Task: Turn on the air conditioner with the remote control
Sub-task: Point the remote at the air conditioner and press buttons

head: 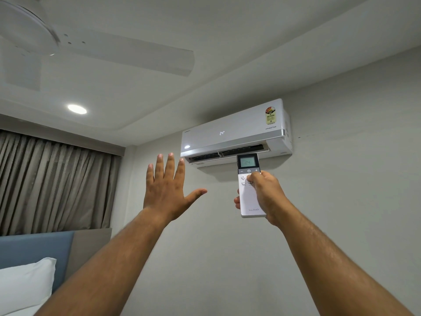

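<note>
Two hands (167, 190), one remote (249, 192), one air conditioner (234, 131)

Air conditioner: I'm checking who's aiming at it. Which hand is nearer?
Right. The right hand holds the remote control up just below the air conditioner; the left hand, open, hangs lower-left.

Small labels under the lower buttons of the remote control (249, 190): too tiny to read. Right edge of it hidden under right hand (265, 195). Ceiling fan (68, 42) blurred, hub cut by top-left edge. Pillow (25, 286) cropped at left edge. Sticker text on air conditioner (234, 131) illegible.
</note>
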Tool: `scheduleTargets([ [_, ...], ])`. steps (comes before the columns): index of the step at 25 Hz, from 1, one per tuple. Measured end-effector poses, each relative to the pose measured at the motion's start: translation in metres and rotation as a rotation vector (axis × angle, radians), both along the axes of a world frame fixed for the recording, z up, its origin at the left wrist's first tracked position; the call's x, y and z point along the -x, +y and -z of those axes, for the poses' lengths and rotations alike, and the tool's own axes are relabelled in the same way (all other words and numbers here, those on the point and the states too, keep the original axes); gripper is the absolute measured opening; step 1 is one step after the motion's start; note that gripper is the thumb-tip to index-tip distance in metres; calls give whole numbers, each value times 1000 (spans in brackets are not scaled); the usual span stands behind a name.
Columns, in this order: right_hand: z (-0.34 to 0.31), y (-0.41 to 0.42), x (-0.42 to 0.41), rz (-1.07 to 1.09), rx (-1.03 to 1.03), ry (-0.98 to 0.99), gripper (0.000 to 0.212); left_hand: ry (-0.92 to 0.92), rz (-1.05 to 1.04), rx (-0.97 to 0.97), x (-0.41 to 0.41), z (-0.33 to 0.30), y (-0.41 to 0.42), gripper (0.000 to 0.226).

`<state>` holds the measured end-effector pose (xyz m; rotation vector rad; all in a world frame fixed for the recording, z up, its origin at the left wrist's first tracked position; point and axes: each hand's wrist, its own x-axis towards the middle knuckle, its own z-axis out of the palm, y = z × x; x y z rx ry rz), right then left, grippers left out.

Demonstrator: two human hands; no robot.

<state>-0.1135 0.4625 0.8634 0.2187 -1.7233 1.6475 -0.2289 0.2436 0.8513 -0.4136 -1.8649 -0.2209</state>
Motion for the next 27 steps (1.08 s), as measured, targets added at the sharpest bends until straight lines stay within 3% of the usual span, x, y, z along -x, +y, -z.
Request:
scheduleTargets([
  [13, 0, -2, 2, 7, -13, -7, 23, -4, -43, 3, 6, 3, -5, 110],
  [27, 2, 1, 0, 15, 0, -7, 15, -11, -44, 16, 6, 5, 2, 111],
])
